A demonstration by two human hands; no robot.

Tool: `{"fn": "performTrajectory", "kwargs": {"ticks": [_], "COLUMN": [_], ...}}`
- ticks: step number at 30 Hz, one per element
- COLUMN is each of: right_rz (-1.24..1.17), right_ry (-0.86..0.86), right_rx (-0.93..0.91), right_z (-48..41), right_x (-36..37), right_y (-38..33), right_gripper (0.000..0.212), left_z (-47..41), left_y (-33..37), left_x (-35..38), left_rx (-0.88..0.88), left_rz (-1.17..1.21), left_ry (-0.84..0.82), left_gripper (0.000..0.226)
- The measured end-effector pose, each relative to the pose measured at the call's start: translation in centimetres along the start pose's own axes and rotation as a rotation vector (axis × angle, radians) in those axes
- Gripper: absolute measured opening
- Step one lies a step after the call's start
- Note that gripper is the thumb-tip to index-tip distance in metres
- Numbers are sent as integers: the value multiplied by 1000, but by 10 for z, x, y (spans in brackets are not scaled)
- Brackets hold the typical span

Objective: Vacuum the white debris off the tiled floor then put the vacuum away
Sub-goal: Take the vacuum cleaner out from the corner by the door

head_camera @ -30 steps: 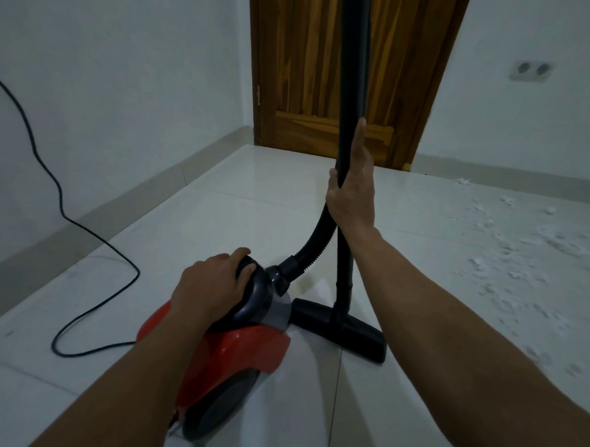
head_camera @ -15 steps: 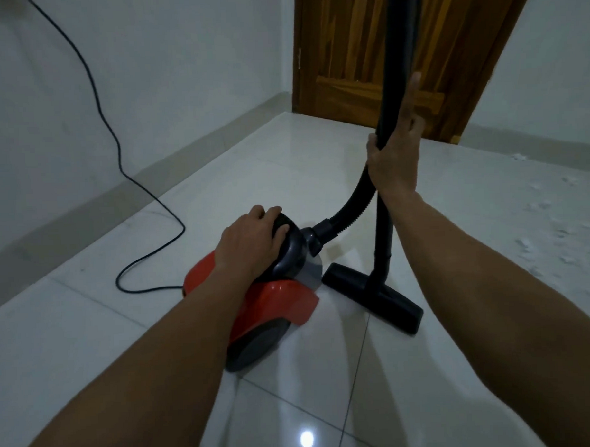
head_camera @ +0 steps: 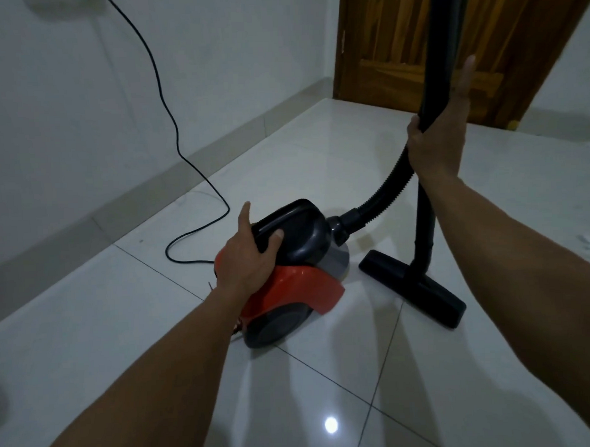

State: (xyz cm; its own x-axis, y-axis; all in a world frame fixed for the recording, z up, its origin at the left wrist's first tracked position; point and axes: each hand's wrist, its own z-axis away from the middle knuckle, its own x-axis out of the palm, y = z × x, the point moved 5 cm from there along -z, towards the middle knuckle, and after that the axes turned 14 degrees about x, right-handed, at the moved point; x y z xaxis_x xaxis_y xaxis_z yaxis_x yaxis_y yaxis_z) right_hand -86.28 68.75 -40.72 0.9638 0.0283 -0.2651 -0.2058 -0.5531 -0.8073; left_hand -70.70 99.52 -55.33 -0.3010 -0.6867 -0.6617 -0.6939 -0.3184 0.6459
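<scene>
Wand [head_camera: 442, 34] top cut off by the frame edge; power cord [head_camera: 169, 117] runs up the wall out of view. Debris barely discernible at the right edge. Red vacuum [head_camera: 289, 290] sits on the tiled floor [head_camera: 157, 328]. Left hand [head_camera: 246, 258] fingers clamped on its black handle [head_camera: 287, 220]; right hand [head_camera: 441, 131] fingers wrapped round the wand. Floor nozzle [head_camera: 413, 286] rests just beside the vacuum.

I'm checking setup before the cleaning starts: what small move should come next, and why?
Probably lift the canister by its handle and carry it right: the left hand grips the handle, the right hand holds the wand, and only faint debris shows at the right edge.
</scene>
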Motion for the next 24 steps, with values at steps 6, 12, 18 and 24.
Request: {"fn": "performTrajectory", "kwargs": {"ticks": [6,12,18,24], "right_rz": [36,53,43,53], "right_ry": [51,69,50,10], "right_rx": [-25,-34,-17,-21], "right_z": [4,7,8,8], "right_x": [3,8,11,15], "right_y": [-2,-5,-7,-12], "right_gripper": [86,81,80,84], "left_z": [11,13,6,-13], "left_y": [-23,-39,-40,-52], "left_x": [-12,-28,-32,-26], "left_rx": [-38,-38,-15,-129], "left_rz": [0,-1,-133,-165], "left_ry": [-117,-211,-445,-554], "left_gripper": [64,62,62,62]}}
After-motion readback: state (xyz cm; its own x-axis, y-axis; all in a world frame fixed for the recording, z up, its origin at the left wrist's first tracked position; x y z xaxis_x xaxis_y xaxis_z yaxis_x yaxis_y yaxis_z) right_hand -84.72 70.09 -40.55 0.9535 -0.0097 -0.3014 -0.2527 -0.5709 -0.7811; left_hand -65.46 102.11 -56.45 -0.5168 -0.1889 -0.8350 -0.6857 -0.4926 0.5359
